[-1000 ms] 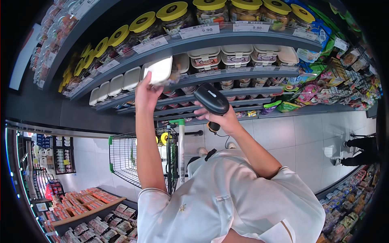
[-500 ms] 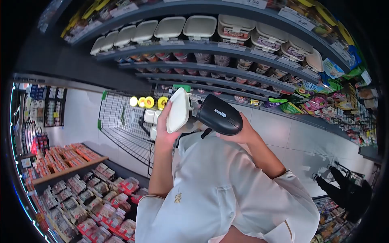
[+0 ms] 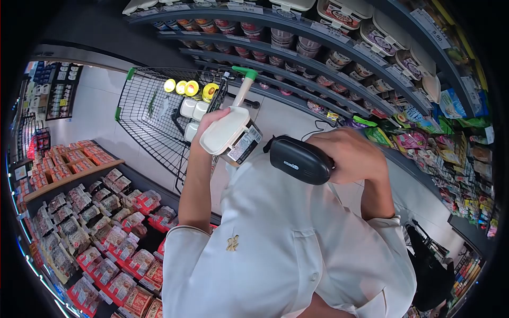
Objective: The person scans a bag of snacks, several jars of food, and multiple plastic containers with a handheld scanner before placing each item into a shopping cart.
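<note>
White-lidded tub [image 3: 229, 135], black scanner [image 3: 300, 160] — green-trimmed black cart [image 3: 154, 114]

A single head-worn fisheye camera looks steeply down. Close below: white shirt [image 3: 286, 249], both raised hands, shelves [image 3: 339, 58] ahead.

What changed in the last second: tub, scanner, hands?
The left hand took the white-lidded tub off the shelf and brought it down over the cart, barcode label turned toward the scanner. The right hand lowered the scanner to aim at it. Both grips unchanged; the cart's jars and tubs stayed put.
</note>
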Demonstrator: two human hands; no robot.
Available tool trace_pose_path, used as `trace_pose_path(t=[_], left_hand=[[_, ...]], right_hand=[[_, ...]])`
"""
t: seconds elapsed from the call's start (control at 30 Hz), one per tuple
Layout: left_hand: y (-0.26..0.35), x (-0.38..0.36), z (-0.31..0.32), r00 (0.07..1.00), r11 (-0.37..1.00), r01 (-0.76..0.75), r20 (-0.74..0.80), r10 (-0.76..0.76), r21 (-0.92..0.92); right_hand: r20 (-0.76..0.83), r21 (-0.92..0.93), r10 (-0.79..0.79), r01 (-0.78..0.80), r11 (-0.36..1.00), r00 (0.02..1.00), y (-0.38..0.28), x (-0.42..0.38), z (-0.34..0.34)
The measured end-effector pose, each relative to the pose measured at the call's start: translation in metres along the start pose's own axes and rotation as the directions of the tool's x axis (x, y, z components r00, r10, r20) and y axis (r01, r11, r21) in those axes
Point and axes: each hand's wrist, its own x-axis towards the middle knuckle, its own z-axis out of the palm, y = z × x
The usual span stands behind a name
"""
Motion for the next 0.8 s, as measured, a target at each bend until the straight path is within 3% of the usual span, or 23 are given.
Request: trace_pose_path(t=[0.13, 0.23, 0.27, 0.37, 0.43, 0.63, 0.67, 0.8], left_hand=[[-0.004, 0.005, -0.017, 0.998, 1.0, 0.018, 0.057, -0.018, -0.002], [0.005, -0.003, -0.025, 1.0, 0.996, 0.007, -0.023, -0.009, -0.086], [0.007, -0.002, -0.035, 0.998, 0.989, -0.028, 0.054, 0.036, -0.145], [0.011, -0.017, -0.034, 0.964, 0.941, -0.265, -0.052, 0.26, -0.209], [0.011, -0.025, -0.042, 0.942, 0.914, -0.331, -0.023, 0.335, -0.235], [0.015, -0.035, -0.072, 0.893, 0.862, -0.446, -0.177, 0.413, -0.241], [0.017, -0.036, -0.083, 0.898, 0.857, -0.44, -0.145, 0.415, -0.269], [0.031, -0.039, -0.123, 0.884, 0.853, -0.453, -0.256, 0.392, -0.257]], right_hand=[[0.03, -0.063, 0.034, -0.032, 0.997, 0.999, 0.002, 0.015, 0.004], [0.094, -0.001, 0.053, -0.053, 0.999, 0.994, 0.005, 0.033, 0.001], [-0.002, 0.081, 0.058, -0.058, 0.995, 0.998, 0.006, 0.04, 0.005], [-0.235, 0.303, 0.169, -0.094, 0.949, 0.957, 0.018, 0.065, 0.034], [-0.168, 0.532, 0.293, -0.164, 0.831, 0.941, 0.027, 0.087, 0.052], [0.011, 0.875, 0.373, -0.19, 0.445, 0.928, 0.02, 0.164, 0.087], [0.007, 0.872, 0.368, -0.186, 0.453, 0.93, 0.018, 0.176, 0.088], [0.097, 0.859, 0.387, -0.274, 0.433, 0.917, 0.031, 0.222, 0.106]])
